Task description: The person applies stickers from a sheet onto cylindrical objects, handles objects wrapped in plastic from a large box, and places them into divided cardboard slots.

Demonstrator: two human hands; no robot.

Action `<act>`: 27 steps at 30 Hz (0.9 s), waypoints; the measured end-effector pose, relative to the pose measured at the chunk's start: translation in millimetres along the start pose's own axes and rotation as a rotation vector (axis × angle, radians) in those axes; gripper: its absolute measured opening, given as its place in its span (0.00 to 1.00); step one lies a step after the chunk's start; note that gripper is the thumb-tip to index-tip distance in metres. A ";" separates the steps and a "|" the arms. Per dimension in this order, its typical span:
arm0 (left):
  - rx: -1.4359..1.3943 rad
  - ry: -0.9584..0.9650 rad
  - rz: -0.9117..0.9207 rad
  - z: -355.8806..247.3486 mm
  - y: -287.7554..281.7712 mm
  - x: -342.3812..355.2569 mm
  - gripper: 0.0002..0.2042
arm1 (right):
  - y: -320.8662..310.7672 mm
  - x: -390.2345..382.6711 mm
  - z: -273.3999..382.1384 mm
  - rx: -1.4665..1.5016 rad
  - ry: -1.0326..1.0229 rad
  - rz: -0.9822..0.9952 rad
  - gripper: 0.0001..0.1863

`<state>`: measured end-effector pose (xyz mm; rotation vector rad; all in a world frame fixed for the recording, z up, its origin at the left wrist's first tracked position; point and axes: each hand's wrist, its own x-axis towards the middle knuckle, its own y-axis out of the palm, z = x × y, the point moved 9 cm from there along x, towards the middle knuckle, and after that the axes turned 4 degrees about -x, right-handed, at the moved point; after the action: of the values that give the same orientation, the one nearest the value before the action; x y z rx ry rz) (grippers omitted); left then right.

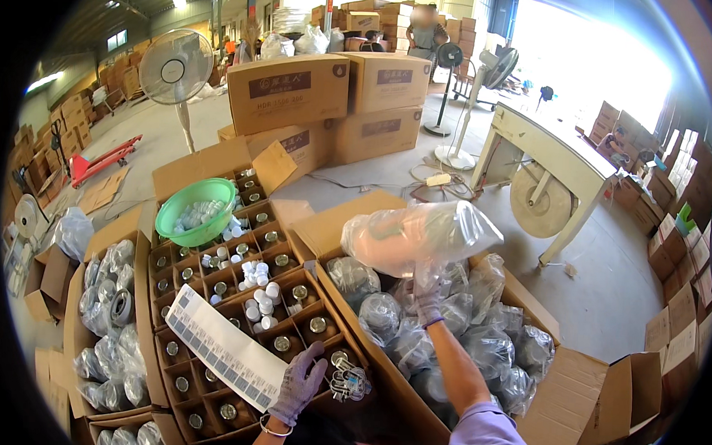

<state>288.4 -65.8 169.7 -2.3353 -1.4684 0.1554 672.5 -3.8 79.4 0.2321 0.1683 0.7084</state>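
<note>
Above an open carton (562, 390), a clear-bagged item (406, 236) is held up by the gloved right hand (427, 299), whose fingers are closed around its underside; what is inside is obscured by the film. Nothing is seen to be gripped by the gloved left hand (300, 384): its fingers are loosely spread, just beside a cluster of metal wire clasps (350, 381) and near one end of a printed sheet (226, 347). The bag should be gripped firmly but not crushed, its weight kept balanced over the palm, and the film kept from snagging on the cardboard edges or the other bagged items (380, 317) packed below. The left hand could be brought under as a second support. To the left, containers (282, 343) are stood in a divided carton (201, 166), over which loose white caps (264, 299) and a green bowl (191, 192) are set. Farther off, stacked cartons (288, 91) and a white fan (173, 71) are seen.
</note>
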 end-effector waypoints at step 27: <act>0.529 -0.033 0.480 73.7 46.0 -15.2 0.23 | 65.2 90.1 -142.7 -1.537 0.070 0.316 0.18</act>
<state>299.2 -78.2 83.0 -2.1824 -0.7248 0.6280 666.3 125.4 -47.0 -1.2586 -0.3769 0.9792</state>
